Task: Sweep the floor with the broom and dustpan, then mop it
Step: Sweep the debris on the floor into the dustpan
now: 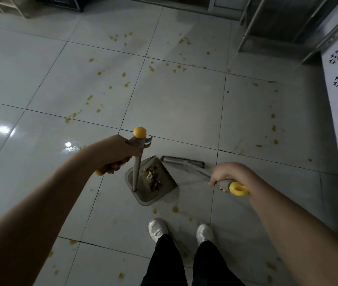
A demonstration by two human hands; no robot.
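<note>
Dustpan (pixel 159 196) on the tile floor (pixel 184 104), 12 o'clock from the shoes (pixel 157 229), with a debris pile (pixel 153 178) inside. The left hand (pixel 118 153) has its fingers wrapped round the dustpan's upright handle (pixel 136 170). Broom head (pixel 182 161) is just beside the pan at its 2 o'clock, the right hand (pixel 228 172) is clamped on the broom grip (pixel 224 182), and yellow spots (pixel 151 68) are scattered further out.
</note>
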